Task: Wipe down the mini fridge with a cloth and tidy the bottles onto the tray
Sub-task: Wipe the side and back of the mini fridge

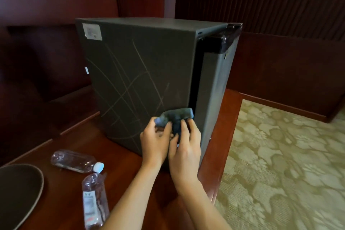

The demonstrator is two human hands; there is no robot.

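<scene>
A dark grey mini fridge [141, 65] stands on a reddish wooden table [119, 157], its scratched side panel facing me and its door at the right. In front of the panel's lower right corner, my left hand [154, 142] and my right hand [185, 147] both hold a bunched blue-grey cloth [175, 116]. Two clear plastic bottles lie on their sides on the table at the lower left: one with a pale blue cap [76, 161] and one with a label [95, 201]. A dark round tray [20, 188] sits at the bottom left corner.
The table's right edge [225, 147] drops off to a patterned beige carpet [283, 164]. Dark red wood panelling runs behind the fridge and to the left. A white sticker [92, 31] marks the fridge's upper left corner.
</scene>
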